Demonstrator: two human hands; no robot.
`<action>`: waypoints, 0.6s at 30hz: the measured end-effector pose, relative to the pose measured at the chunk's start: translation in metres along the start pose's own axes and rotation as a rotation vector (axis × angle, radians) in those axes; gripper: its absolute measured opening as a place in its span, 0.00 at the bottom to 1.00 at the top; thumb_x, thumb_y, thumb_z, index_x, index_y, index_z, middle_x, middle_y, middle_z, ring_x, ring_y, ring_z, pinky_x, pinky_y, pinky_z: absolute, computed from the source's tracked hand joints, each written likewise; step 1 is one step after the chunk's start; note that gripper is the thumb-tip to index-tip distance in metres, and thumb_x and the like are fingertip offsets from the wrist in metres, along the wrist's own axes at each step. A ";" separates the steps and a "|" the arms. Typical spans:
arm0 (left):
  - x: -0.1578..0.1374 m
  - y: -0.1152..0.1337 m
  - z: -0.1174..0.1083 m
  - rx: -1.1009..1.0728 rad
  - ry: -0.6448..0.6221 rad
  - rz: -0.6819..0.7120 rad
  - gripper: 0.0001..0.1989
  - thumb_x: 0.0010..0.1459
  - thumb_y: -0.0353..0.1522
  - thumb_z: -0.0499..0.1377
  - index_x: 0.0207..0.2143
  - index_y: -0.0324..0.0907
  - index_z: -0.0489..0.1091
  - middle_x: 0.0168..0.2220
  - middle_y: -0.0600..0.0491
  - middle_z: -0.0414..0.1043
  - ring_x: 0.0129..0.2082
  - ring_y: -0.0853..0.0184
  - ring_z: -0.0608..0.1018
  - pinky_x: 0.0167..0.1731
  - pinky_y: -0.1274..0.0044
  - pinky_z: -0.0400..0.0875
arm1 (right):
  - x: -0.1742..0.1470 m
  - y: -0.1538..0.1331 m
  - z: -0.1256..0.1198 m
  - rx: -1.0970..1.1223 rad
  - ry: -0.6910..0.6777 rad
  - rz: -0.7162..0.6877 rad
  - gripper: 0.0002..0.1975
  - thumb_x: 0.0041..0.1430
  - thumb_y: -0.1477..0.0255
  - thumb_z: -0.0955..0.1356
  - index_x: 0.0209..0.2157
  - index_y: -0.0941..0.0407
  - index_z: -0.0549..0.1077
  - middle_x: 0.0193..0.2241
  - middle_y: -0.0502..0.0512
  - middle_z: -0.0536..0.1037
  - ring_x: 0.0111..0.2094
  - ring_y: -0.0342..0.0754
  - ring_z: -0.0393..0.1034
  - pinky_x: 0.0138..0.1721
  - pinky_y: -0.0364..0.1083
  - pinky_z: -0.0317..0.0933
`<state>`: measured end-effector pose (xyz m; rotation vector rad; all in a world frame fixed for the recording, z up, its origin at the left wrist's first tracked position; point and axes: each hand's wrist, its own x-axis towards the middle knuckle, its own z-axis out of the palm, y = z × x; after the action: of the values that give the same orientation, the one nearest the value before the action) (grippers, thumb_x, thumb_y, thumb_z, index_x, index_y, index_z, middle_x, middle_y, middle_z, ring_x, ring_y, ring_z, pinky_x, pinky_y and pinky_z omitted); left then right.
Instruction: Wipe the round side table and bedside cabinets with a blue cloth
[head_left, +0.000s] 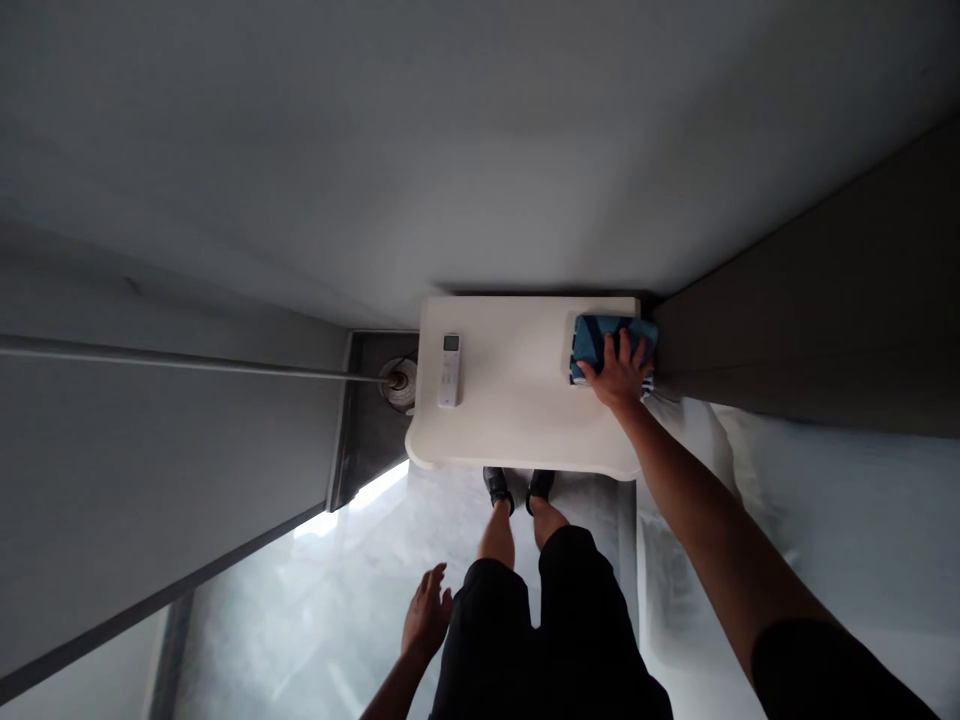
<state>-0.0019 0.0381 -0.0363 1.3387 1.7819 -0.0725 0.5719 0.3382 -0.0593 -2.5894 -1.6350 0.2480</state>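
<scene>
My right hand [618, 372] rests on a blue item with darker bands [592, 336] at the right end of a white table. Its fingers are spread across the top and front of it. The item looks like a flat pack or a folded cloth; my hand covers part of it, and I cannot tell which. A white remote control [450, 370] with a small grey screen lies on the left part of the tabletop [517, 400]. My left hand [427, 612] hangs low beside my left thigh, fingers loosely bent and apart, touching nothing.
A grey wall [480, 150] stands behind the table. On the left, a thin pole [187, 360] runs toward a round, coiled-looking object [397, 383] in the corner. A dark brown panel [825, 290] and pale bedding [847, 530] are on the right. My feet are at the table's front edge.
</scene>
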 end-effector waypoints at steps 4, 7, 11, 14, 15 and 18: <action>-0.044 -0.026 -0.001 0.020 -0.058 -0.238 0.24 0.54 0.39 0.59 0.54 0.52 0.77 0.47 0.44 0.86 0.47 0.46 0.89 0.50 0.56 0.82 | -0.040 0.023 0.001 -0.085 -0.067 -0.161 0.57 0.68 0.38 0.72 0.84 0.58 0.56 0.86 0.75 0.39 0.80 0.93 0.32 0.69 0.91 0.45; -0.063 -0.029 0.004 0.024 -0.090 -0.282 0.25 0.54 0.39 0.59 0.55 0.53 0.77 0.47 0.45 0.87 0.48 0.47 0.89 0.51 0.59 0.81 | -0.104 0.045 0.003 -0.115 -0.132 -0.282 0.61 0.63 0.37 0.75 0.83 0.59 0.58 0.86 0.78 0.37 0.80 0.96 0.31 0.68 0.93 0.45; -0.072 -0.026 0.020 -0.022 -0.080 -0.342 0.26 0.58 0.39 0.55 0.58 0.51 0.75 0.44 0.45 0.87 0.47 0.50 0.89 0.51 0.62 0.80 | -0.187 0.063 0.005 -0.118 -0.156 -0.336 0.59 0.58 0.40 0.78 0.80 0.55 0.64 0.85 0.78 0.46 0.81 0.97 0.34 0.68 0.94 0.46; -0.075 -0.017 0.029 -0.137 -0.026 -0.350 0.26 0.60 0.39 0.55 0.60 0.48 0.74 0.41 0.47 0.86 0.45 0.51 0.89 0.50 0.63 0.80 | -0.230 0.066 0.005 -0.097 -0.108 -0.326 0.52 0.59 0.49 0.77 0.80 0.49 0.64 0.85 0.75 0.49 0.81 0.96 0.38 0.69 0.94 0.46; -0.077 -0.013 0.031 -0.184 0.000 -0.345 0.27 0.60 0.40 0.56 0.61 0.48 0.74 0.40 0.47 0.86 0.44 0.51 0.89 0.49 0.64 0.80 | -0.241 0.065 0.005 -0.077 -0.091 -0.317 0.52 0.60 0.52 0.76 0.81 0.48 0.62 0.85 0.75 0.50 0.81 0.96 0.40 0.68 0.95 0.46; -0.090 -0.004 0.035 -0.325 0.070 -0.354 0.29 0.61 0.42 0.59 0.63 0.46 0.74 0.42 0.47 0.86 0.39 0.55 0.88 0.45 0.66 0.80 | -0.266 0.063 0.006 0.000 -0.044 -0.285 0.53 0.60 0.52 0.75 0.83 0.47 0.60 0.83 0.77 0.53 0.79 0.99 0.44 0.64 0.98 0.47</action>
<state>0.0186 -0.0489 -0.0003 0.7978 1.9748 0.0692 0.5146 0.0707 -0.0481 -2.3263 -1.9882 0.2867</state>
